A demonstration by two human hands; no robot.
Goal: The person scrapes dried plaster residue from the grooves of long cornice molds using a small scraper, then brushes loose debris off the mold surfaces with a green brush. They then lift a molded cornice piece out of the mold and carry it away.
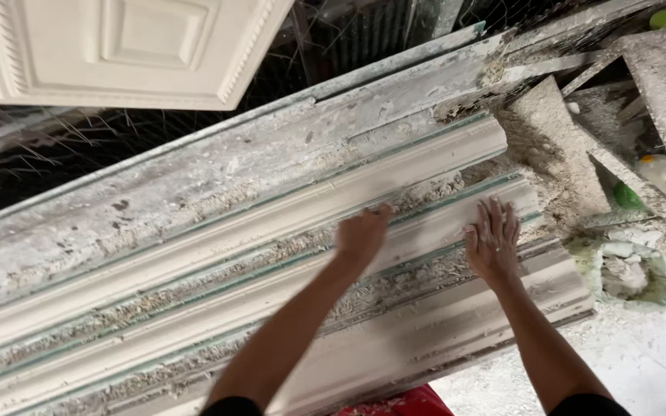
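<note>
Both hands' fingers [495, 219] press flat atop the plaster moulding [425, 231].

Left hand [361, 235] and right hand [492, 240] press flat on the middle white plaster moulding [194, 304].

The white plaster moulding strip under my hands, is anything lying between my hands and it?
Nothing visible does. The left hand and right hand both rest directly on the middle moulding strip; crumbly plaster debris lies only in the grooves beside it.
</note>
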